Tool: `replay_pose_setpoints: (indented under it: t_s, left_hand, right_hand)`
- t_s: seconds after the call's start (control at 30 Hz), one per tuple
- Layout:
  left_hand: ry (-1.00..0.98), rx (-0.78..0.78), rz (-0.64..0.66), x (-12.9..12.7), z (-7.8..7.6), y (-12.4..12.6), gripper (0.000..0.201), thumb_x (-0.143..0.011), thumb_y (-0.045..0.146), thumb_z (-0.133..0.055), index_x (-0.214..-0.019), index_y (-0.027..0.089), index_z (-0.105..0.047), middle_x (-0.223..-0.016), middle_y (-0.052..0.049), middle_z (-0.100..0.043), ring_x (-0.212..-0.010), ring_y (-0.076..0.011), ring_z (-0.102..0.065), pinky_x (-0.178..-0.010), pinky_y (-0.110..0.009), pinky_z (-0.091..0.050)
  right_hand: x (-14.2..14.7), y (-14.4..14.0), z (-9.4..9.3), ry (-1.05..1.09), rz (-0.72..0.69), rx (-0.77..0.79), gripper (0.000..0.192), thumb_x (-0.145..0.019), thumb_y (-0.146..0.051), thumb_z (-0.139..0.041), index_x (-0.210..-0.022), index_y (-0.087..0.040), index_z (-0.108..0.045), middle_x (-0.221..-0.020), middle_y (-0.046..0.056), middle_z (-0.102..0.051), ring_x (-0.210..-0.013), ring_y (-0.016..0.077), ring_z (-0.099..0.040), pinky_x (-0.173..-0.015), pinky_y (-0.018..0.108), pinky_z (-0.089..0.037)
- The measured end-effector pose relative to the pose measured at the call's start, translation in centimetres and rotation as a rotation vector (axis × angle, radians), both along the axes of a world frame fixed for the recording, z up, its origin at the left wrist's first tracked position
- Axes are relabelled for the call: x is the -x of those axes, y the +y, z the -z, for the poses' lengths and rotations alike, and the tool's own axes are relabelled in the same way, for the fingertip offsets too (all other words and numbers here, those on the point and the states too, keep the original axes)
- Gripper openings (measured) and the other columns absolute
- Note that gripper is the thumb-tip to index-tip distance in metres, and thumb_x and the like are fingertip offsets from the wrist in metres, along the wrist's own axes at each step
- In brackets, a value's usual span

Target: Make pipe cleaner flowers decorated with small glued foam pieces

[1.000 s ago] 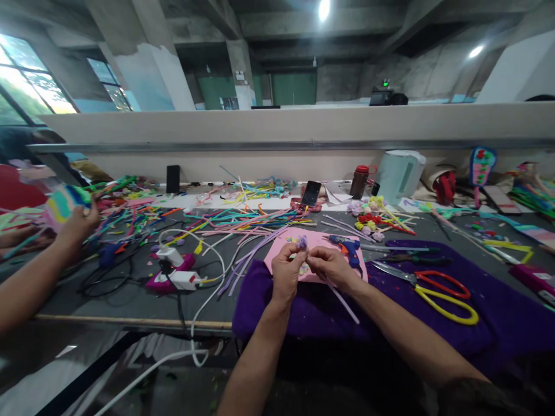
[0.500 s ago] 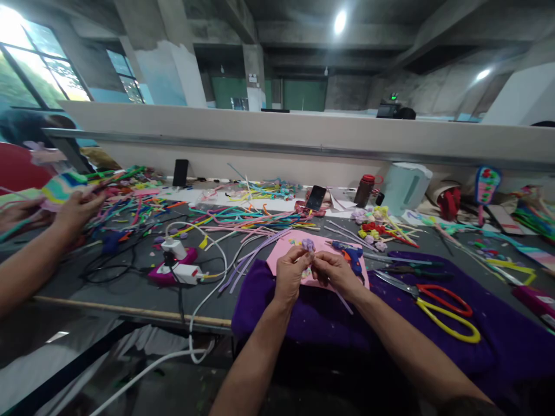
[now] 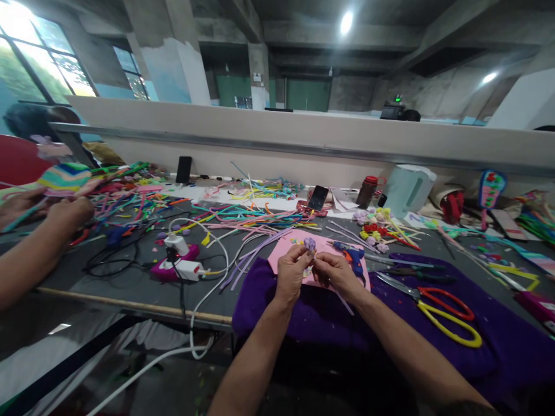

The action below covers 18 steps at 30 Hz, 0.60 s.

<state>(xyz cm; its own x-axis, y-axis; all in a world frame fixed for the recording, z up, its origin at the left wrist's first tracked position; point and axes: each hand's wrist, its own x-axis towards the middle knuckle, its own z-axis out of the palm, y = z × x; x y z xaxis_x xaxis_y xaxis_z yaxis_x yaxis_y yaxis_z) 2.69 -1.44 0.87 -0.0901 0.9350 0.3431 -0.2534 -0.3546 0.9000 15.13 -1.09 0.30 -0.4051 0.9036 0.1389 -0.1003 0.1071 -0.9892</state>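
Observation:
My left hand [image 3: 291,270] pinches a small purple pipe-cleaner flower [image 3: 309,244] between thumb and fingers. Close against it, my right hand [image 3: 333,270] is closed at the flower's lower side. A light purple pipe cleaner [image 3: 346,303] trails out below my right hand; whether it joins the flower is hidden by the fingers. Both hands are over a pink sheet [image 3: 280,252] with small coloured bits on it, which lies on a purple cloth [image 3: 255,300]. Just right of my right hand rests a blue glue gun [image 3: 356,257].
Scissors [image 3: 448,315] with red and yellow handles lie to the right, near pliers [image 3: 425,274]. Purple pipe cleaners [image 3: 255,254] and a power strip [image 3: 182,270] with cables are at left. A co-worker's hand [image 3: 69,218] works with a striped piece at far left.
My hands keep nearly the same pose around the purple flower. At far left, the co-worker's nearer hand has closed and shifted slightly. The whole view has tilted a little.

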Motion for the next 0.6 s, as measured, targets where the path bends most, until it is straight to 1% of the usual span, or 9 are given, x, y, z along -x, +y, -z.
replay_pose_setpoints:
  t_s: [0.07,0.17,0.23,0.37,0.43,0.5,0.6]
  left_hand:
    - [-0.026,0.014,-0.001,-0.01,-0.03,0.0,0.019,-0.067,0.032,-0.065,-0.064,0.014,-0.063,-0.063,0.001,-0.049,-0.061,-0.0092,-0.043,-0.057,-0.022,-0.034]
    - [-0.052,0.052,-0.019,-0.06,-0.04,0.05,0.02,-0.064,0.034,-0.067,-0.068,0.014,-0.065,-0.064,0.001,-0.052,-0.059,-0.0085,-0.043,-0.054,-0.02,-0.033]
    - [-0.047,0.081,-0.006,-0.12,0.04,0.14,0.023,-0.064,0.035,-0.067,-0.072,0.014,-0.067,-0.066,0.0,-0.055,-0.058,-0.0086,-0.044,-0.052,-0.02,-0.033]
    - [-0.053,0.19,0.089,-0.21,0.39,0.43,0.029,-0.064,0.036,-0.067,-0.083,0.014,-0.069,-0.078,-0.004,-0.063,-0.06,-0.0093,-0.049,-0.053,-0.02,-0.036]
    - [-0.081,0.239,0.118,-0.2,0.58,0.57,0.031,-0.063,0.035,-0.068,-0.085,0.014,-0.069,-0.083,-0.007,-0.065,-0.063,-0.0101,-0.052,-0.054,-0.021,-0.037]
    - [-0.108,0.251,0.117,-0.17,0.72,0.67,0.03,-0.061,0.034,-0.069,-0.083,0.013,-0.07,-0.083,-0.007,-0.065,-0.065,-0.0108,-0.054,-0.055,-0.021,-0.038]
    - [-0.103,0.244,0.113,-0.1,0.79,0.72,0.028,-0.06,0.034,-0.071,-0.08,0.014,-0.07,-0.079,-0.005,-0.065,-0.065,-0.0101,-0.054,-0.056,-0.02,-0.038]
  right_hand:
    - [0.07,-0.07,0.03,0.0,0.007,-0.004,0.032,-0.076,-0.048,-0.054,-0.075,-0.016,-0.056,-0.052,-0.004,-0.053,-0.035,0.0048,-0.039,-0.035,0.018,-0.029]
    - [0.08,-0.06,0.0,0.011,0.085,-0.02,0.031,-0.073,-0.047,-0.057,-0.073,-0.017,-0.054,-0.053,-0.004,-0.052,-0.035,0.0051,-0.038,-0.035,0.019,-0.029]
    - [-0.07,0.02,-0.09,0.027,0.129,-0.024,0.031,-0.072,-0.047,-0.058,-0.072,-0.017,-0.053,-0.053,-0.004,-0.051,-0.035,0.0049,-0.039,-0.035,0.019,-0.029]
    - [-0.52,0.14,-0.36,0.065,0.084,0.03,0.032,-0.075,-0.049,-0.054,-0.073,-0.017,-0.051,-0.053,-0.004,-0.052,-0.035,0.0042,-0.04,-0.035,0.018,-0.027]
    - [-0.6,0.1,-0.46,0.073,0.053,0.044,0.031,-0.076,-0.047,-0.054,-0.073,-0.016,-0.051,-0.054,-0.004,-0.053,-0.035,0.004,-0.041,-0.035,0.017,-0.027]
    - [-0.52,0.02,-0.52,0.069,0.036,0.046,0.032,-0.075,-0.047,-0.055,-0.071,-0.016,-0.051,-0.053,-0.004,-0.054,-0.035,0.004,-0.041,-0.035,0.017,-0.026]
    - [-0.33,-0.03,-0.59,0.082,0.03,0.071,0.035,-0.073,-0.05,-0.056,-0.07,-0.016,-0.049,-0.053,-0.004,-0.055,-0.035,0.0044,-0.041,-0.034,0.017,-0.028]
